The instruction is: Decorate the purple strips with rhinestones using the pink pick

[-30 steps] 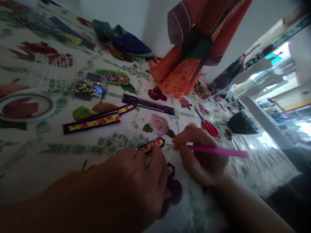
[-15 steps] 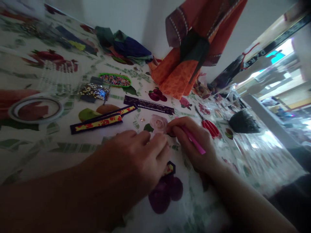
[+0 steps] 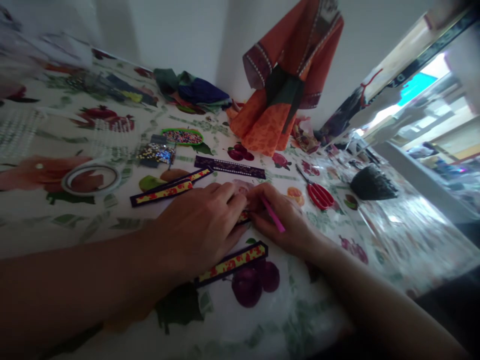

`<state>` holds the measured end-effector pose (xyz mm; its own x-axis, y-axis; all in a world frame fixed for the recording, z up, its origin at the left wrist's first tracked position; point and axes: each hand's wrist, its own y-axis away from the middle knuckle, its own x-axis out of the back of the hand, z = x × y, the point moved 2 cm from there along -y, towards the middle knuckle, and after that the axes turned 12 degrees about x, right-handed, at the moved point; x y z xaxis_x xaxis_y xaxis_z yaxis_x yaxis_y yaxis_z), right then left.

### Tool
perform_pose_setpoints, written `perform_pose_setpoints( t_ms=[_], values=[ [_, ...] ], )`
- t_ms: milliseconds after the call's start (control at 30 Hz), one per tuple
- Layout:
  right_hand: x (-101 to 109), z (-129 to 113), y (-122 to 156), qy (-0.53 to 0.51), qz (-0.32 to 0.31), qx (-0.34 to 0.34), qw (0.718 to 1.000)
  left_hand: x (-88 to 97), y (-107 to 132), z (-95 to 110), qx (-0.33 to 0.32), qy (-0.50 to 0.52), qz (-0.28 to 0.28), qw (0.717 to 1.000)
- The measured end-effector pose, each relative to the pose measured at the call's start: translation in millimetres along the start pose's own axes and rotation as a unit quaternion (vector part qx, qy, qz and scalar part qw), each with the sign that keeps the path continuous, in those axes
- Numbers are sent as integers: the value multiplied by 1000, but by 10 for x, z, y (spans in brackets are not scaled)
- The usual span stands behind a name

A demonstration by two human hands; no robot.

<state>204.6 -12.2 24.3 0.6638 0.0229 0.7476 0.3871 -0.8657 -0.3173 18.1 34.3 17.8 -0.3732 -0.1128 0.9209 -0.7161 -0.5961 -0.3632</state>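
The left hand (image 3: 202, 227) lies palm down on the desk (image 3: 48, 235) with its fingers spread loose and almost straight, the fingertips pressing on a scrap of yellow-and-red trim that peeks out at its far edge; the right hand (image 3: 285, 222) is curled closed around a pink stick (image 3: 273, 220), pinched near its tip, which points down at that same spot; the two hands meet fingertip to fingertip; half a second ago only the end of the patterned strip (image 3: 234, 262) showed beside the left hand, and now a long stretch of it lies bare; a second ago the pink stick lay nearly level, pointing right, and now it stands steep; the patterned strip runs slantwise just on the near side of both hands, its left end slipping under the left hand; whether the scrap at the fingertips belongs to it I cannot tell; red scissors (image 3: 320, 195) lie well to the right.
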Motion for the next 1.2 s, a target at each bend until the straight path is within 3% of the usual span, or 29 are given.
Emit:
perform_pose_setpoints(
  t_ms=[267, 500, 733, 900, 1033, 1200],
  values=[
    [25, 1, 14, -174, 43, -11, 984, 28, -32, -68, 60, 161, -60, 983],
    [21, 0, 0, -331, 54, -53, 941, 76, -116, -99, 152, 329, -161, 918],
    [20, 77, 15, -426, 74, -98, 897, 73, -122, -83, 191, 425, -211, 859],
    [19, 56, 28, -417, 50, -130, 898, 47, -117, -96, 173, 434, -247, 849],
    [31, 2, 42, -444, 47, -159, 881, 65, -115, -83, 179, 428, -258, 847],
    [7, -1, 37, -491, 37, -165, 855, 94, -104, -58, 217, 441, -297, 818]
  ],
)
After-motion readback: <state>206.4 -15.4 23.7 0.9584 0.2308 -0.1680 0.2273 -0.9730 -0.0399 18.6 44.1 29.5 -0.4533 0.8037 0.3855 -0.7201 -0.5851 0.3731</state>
